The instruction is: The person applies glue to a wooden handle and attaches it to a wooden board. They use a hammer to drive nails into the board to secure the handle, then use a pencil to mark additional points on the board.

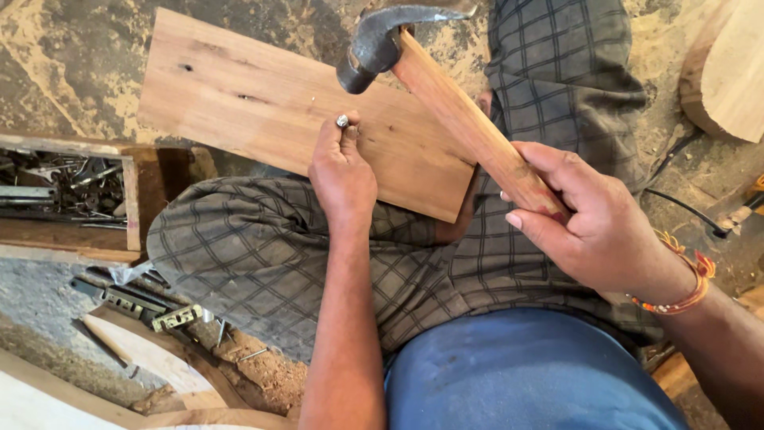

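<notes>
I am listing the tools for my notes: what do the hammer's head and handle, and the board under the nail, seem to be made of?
Hammer head: likely steel, dark and dull, with a worn grey sheen. Handle: wood, bare and reddish-brown, with visible grain. Board: solid wood, apparently unfinished, showing grain lines and small dark knots. Nail: metal, with a shiny silver head.

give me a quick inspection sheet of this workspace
surface: sawdust-covered floor; the person sits on it.
job's things: wooden board lying across the lap; nail standing on it; hammer raised above the nail.
clutter: wooden tray of metal hardware at left; loose hinges and curved wood pieces below it; wood block at top right.
hands: left hand pinches the nail; right hand grips the hammer handle.
cables: black cable at right.
surroundings: nothing seen.
</notes>
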Motion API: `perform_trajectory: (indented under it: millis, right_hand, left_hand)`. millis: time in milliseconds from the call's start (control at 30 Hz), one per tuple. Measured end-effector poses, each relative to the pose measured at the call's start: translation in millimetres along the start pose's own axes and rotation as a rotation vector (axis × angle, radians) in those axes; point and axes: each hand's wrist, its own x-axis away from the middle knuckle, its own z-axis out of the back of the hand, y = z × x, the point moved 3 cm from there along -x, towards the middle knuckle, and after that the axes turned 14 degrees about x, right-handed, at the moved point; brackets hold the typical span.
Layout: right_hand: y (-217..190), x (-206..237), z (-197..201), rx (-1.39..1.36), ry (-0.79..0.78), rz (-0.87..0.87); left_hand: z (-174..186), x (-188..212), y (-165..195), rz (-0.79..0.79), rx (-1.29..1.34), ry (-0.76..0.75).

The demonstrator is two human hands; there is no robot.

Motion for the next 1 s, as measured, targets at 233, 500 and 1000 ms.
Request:
perform_trajectory:
  millis: [233, 500, 1000]
  right_hand:
    - [0.1, 4.1, -1.4, -0.004, 0.002, 0.054]
    - [7.6, 8.6, 0.8, 0.018, 0.018, 0.067]
    - [15.5, 4.0, -5.3, 0.347, 0.035, 0.239]
  left_hand:
    - [-1.4, 6.2, 3.7, 0.069, -0.032, -0.001]
    - [-8.1, 7.1, 7.0, -0.031, -0.066, 0.005]
    - [-11.3, 13.1, 15.6, 0.013, -0.155, -0.030]
